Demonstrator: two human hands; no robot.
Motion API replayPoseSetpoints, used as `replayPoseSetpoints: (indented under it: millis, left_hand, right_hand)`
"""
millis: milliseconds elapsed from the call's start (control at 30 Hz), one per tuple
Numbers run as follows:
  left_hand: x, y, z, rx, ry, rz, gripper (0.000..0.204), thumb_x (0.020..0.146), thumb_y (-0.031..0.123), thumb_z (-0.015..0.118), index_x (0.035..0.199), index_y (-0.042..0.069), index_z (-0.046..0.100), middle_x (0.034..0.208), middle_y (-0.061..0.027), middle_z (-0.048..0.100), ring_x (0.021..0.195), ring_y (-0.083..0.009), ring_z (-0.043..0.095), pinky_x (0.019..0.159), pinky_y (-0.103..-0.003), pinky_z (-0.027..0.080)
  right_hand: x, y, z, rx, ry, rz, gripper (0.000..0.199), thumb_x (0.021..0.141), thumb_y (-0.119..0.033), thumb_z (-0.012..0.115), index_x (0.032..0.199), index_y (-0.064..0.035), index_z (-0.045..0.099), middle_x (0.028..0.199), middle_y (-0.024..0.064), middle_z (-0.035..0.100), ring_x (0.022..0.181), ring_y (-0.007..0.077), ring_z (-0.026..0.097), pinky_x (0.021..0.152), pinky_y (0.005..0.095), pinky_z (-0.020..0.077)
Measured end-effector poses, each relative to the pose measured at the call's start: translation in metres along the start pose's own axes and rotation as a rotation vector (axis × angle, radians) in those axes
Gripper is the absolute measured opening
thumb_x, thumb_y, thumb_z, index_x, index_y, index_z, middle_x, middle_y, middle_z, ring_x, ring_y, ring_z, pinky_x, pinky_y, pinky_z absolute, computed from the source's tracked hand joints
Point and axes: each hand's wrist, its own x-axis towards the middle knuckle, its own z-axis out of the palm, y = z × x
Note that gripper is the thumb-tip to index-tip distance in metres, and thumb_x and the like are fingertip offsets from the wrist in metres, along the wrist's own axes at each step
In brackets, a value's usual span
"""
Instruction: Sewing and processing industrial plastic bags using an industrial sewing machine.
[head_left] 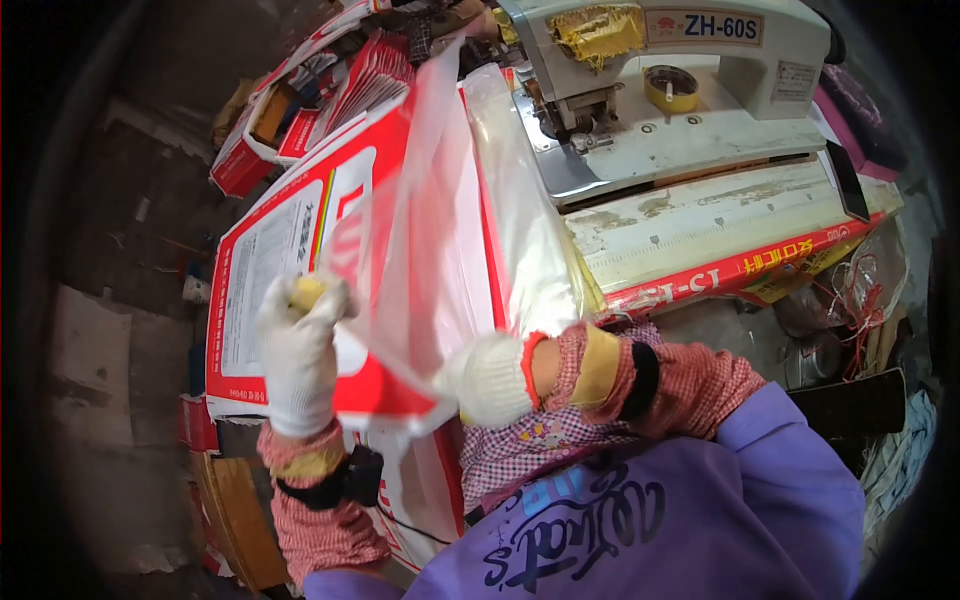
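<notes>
Above the stack of red-and-white printed bags [270, 290], both gloved hands hold up a clear plastic bag [420, 230]. The left hand [298, 350] pinches its lower left edge; the right hand [490, 380] is closed on its lower right corner. It looks light, limp and slippery, best gripped at the corners. A worn worktop [700, 225] carries a sewing machine [650, 60]; the floor around is cluttered.
</notes>
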Motion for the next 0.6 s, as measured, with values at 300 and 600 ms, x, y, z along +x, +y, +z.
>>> replayPoseSetpoints:
  millis: [300,600]
  left_hand:
    - [-0.063,-0.002,0.008,0.616,-0.631,0.179,0.007,0.069,-0.002,0.058,0.075,0.002,0.056,0.073,-0.0121,0.056,0.069,-0.0251,0.056,0.063,-0.030,0.046]
    - [-0.095,-0.010,-0.037,0.251,-1.484,-0.614,0.008,0.077,0.005,0.055,0.084,0.004,0.054,0.074,-0.0086,0.054,0.069,-0.0214,0.053,0.066,-0.028,0.043]
  right_hand:
    - [0.087,0.127,-0.024,1.647,0.759,0.070,0.031,0.080,-0.009,0.050,0.110,-0.0054,0.051,0.092,0.0070,0.059,0.083,0.0226,0.059,0.072,0.0296,0.0482]
    - [0.099,0.218,-0.061,1.742,1.587,-0.282,0.009,0.084,-0.015,0.050,0.086,-0.0073,0.055,0.064,-0.0004,0.051,0.061,0.0161,0.052,0.053,0.0290,0.0418]
